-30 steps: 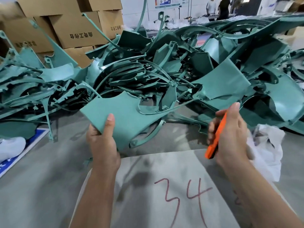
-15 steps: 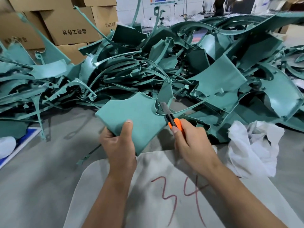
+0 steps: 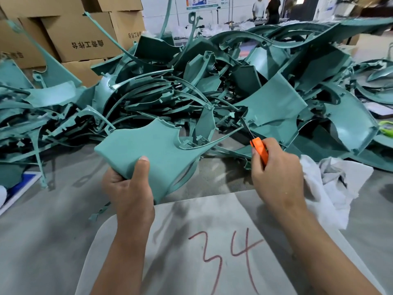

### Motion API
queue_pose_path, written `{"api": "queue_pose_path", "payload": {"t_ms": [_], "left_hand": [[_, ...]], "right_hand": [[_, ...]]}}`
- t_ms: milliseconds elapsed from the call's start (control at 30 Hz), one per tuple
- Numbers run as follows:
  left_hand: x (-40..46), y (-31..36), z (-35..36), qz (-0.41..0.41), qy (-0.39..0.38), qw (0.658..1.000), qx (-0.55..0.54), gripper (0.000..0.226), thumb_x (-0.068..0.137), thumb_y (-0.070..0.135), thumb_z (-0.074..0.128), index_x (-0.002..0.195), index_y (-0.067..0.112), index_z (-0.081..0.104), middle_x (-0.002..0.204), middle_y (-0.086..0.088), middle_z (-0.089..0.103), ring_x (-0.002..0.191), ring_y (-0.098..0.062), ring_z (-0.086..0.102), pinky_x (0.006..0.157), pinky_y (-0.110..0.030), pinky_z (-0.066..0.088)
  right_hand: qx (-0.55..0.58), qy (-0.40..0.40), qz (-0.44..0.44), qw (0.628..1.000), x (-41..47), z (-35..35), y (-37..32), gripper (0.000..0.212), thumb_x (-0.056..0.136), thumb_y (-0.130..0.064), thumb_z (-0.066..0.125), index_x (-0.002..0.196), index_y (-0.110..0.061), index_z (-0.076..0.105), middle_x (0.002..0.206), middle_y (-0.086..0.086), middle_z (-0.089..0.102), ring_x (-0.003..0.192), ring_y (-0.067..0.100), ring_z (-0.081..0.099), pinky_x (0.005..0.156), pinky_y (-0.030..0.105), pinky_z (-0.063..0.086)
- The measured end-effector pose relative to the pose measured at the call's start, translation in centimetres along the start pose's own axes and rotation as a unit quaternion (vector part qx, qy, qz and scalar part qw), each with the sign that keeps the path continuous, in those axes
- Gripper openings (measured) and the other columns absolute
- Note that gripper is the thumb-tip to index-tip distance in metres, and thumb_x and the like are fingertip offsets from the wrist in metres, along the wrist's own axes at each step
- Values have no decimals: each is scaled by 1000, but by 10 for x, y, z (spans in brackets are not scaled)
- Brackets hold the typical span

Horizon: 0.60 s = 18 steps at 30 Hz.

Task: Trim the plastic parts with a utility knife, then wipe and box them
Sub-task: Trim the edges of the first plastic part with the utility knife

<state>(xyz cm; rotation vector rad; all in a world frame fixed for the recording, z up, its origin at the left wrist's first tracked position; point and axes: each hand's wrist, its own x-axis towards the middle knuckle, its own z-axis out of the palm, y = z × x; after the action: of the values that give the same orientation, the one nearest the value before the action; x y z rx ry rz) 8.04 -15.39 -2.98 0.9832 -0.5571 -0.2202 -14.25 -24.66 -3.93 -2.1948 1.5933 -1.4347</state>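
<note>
- At a grey worktable heaped with teal mouldings, a person's left hand grips one teal plastic part by its near corner, thumb pressed flat on the upper face and the other fingers curled underneath, out of sight.
- The left forearm rises from the bottom edge of the frame, wrist straight, holding the part tilted above the table with its broad face toward the camera.
- The right hand closes around an orange utility knife; the fingers wrap the handle tightly, knuckles up, and only the front of the handle shows past them.
- The knife's thin blade points up and away, its tip at the slim curved strip on the part's far right edge; whether it touches the strip cannot be told.
- The right forearm enters from the lower right corner and angles toward the middle.
- Behind both hands, the pile of teal parts covers the far half of the table.
- A crumpled white cloth lies just beside the right wrist.
- Under the forearms sits a pale board marked 34 in red.
- Cardboard boxes stand stacked at the upper left.
</note>
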Motion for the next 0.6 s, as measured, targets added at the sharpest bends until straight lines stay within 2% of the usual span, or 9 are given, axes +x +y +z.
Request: {"api": "queue_pose_path", "payload": {"t_ms": [167, 267, 333, 400, 467, 533, 600], "left_hand": [[4, 0, -2, -23, 14, 1000, -4, 8, 76, 18, 73, 73, 24, 77, 71, 10, 73, 64, -11, 70, 57, -29, 57], [6, 0, -3, -62, 53, 997, -8, 11, 77, 15, 72, 74, 24, 77, 73, 7, 74, 65, -14, 71, 56, -31, 57], [3, 0, -2, -48, 37, 998, 10, 10, 78, 19, 73, 75, 27, 78, 75, 8, 75, 68, -13, 72, 59, -31, 58], [-5, 1, 1, 6, -20, 998, 55, 10, 82, 24, 72, 80, 30, 78, 80, 11, 77, 72, -9, 73, 62, -27, 58], [-12, 1, 3, 59, -66, 991, 96, 10, 86, 27, 70, 83, 31, 78, 81, 13, 77, 73, -5, 72, 62, -22, 57], [-17, 0, 5, 105, -98, 979, 142, 9, 88, 32, 68, 82, 29, 75, 78, 11, 75, 71, -8, 71, 60, -27, 57], [-22, -1, 6, 159, -116, 962, 188, 14, 90, 33, 67, 82, 22, 71, 75, 4, 72, 69, -13, 70, 60, -32, 57]], "right_hand": [[-8, 28, -28, 999, -1, -2, 0, 18, 103, -28, 56, 90, -19, 49, 58, -9, 43, 47, 20, 44, 49, 35, 34], [14, 45, -42, 998, 0, -3, 1, 16, 104, -23, 58, 91, -18, 51, 58, -12, 41, 48, 13, 42, 50, 33, 28], [74, 51, -37, 995, -2, -2, -2, 20, 105, -21, 56, 87, -20, 48, 58, -10, 45, 47, 12, 44, 48, 25, 30], [171, 10, -17, 985, -7, 1, -10, 22, 108, -20, 53, 86, -22, 49, 59, -3, 54, 47, 16, 50, 45, 26, 37], [289, -87, 16, 953, -14, 1, -23, 19, 110, -21, 50, 92, -27, 54, 65, 4, 64, 44, 18, 55, 42, 29, 45], [416, -180, 74, 888, -21, 0, -34, 16, 112, -23, 47, 98, -25, 56, 72, 10, 68, 44, 26, 58, 41, 34, 48], [506, -221, 125, 824, -24, -1, -42, 14, 112, -27, 47, 107, -19, 57, 74, 17, 68, 44, 28, 56, 41, 35, 48]]}}
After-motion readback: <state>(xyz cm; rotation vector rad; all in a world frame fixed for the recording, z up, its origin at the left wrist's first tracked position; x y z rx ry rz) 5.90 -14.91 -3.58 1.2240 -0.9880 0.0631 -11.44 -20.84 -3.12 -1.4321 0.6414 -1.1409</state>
